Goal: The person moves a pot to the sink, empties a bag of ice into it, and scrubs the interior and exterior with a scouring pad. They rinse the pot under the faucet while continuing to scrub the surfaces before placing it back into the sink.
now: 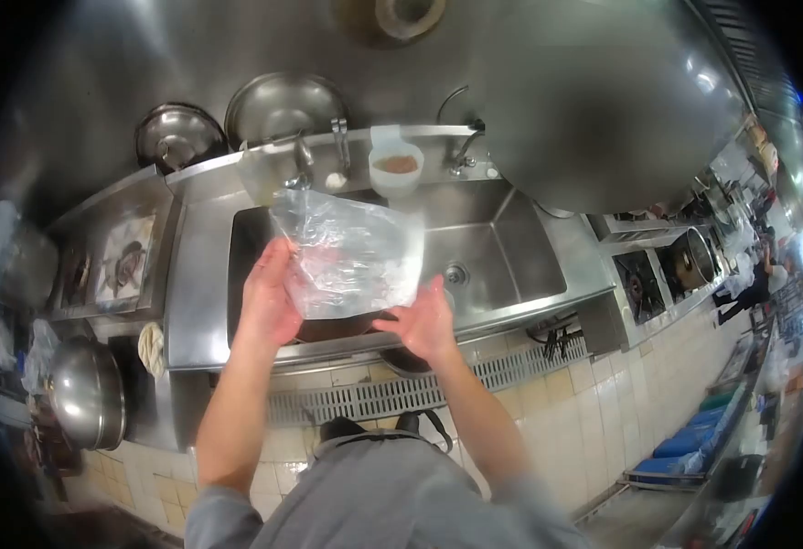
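A clear plastic bag (351, 261) is spread between my hands above the sink (511, 242), its film wrinkled and shiny with a reddish tint at the left. My left hand (272, 291) is closed on the bag's left edge, thumb up along the film. At the lower right corner, my right hand (422, 322) holds the bag's edge with fingertips upward and thumb pointing left. Part of the sink's left half is hidden behind the bag.
Behind the sink stand a white container (396, 169) with brown contents, a faucet (464, 157) and large metal bowls (287, 105). A metal wok (91, 393) is at the left, gas burners (639, 285) at the right. A floor drain grate (365, 400) runs below. A person (775, 276) is far right.
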{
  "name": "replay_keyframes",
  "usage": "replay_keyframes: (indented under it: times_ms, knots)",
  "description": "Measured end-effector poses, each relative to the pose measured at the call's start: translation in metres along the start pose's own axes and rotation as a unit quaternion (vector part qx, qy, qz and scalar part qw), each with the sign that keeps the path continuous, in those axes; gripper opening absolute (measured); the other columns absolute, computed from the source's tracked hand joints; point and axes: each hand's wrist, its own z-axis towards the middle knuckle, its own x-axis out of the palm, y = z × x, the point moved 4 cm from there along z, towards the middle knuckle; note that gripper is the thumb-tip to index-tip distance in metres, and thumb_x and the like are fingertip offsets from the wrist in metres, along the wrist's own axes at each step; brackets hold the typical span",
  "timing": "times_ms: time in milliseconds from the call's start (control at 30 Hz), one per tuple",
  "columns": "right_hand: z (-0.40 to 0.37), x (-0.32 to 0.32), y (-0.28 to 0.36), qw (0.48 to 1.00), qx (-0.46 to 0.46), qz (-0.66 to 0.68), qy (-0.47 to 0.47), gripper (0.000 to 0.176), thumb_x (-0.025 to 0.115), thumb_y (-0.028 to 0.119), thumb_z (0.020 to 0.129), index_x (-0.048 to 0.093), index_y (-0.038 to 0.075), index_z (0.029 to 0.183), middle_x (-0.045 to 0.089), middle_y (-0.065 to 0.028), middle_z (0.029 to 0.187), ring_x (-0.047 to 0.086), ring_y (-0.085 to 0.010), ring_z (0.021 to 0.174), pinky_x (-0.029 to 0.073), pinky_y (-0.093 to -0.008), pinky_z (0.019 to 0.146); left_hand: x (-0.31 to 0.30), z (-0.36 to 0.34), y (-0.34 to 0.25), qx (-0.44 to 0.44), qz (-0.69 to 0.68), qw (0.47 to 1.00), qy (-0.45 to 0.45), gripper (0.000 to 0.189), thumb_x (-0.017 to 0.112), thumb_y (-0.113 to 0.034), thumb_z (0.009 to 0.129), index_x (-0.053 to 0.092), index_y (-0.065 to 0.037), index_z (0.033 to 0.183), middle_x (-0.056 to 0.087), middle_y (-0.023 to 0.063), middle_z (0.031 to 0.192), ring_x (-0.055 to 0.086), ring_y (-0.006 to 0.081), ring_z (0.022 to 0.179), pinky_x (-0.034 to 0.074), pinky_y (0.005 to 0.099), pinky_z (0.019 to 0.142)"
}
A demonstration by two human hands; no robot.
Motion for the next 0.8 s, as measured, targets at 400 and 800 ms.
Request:
replay_keyframes:
  times_ms: [400,800]
  knots:
    - [0.049,-0.008,0.07,0.977,-0.133,-0.154,-0.064,0.036,0.054,0.007,0.103,0.054,0.007,0.139,0.061,-0.0094,0.136,0.062,-0.025,0.122,0.059,-0.0495,0.095,-0.031,0.112,0.0,-0.071,0.133,0.988,0.031,0.039,0.062,-0.033,0.103,0.057,-0.006,0.13,0.065,0.0119,0.129,0.067,0.0248,0.106,0.056,0.0415,0.091]
    - [0.115,-0.035,0.067,0.972,-0.097,-0.166,-0.133,0.036,0.062,0.007,0.097,0.059,0.003,0.133,0.064,-0.0133,0.134,0.062,-0.0285,0.123,0.052,-0.0497,0.105,0.014,0.239,-0.006,-0.275,0.277,0.896,0.211,0.037,0.062,-0.03,0.103,0.068,-0.002,0.125,0.073,0.0101,0.112,0.071,0.0167,0.096,0.057,0.0306,0.083]
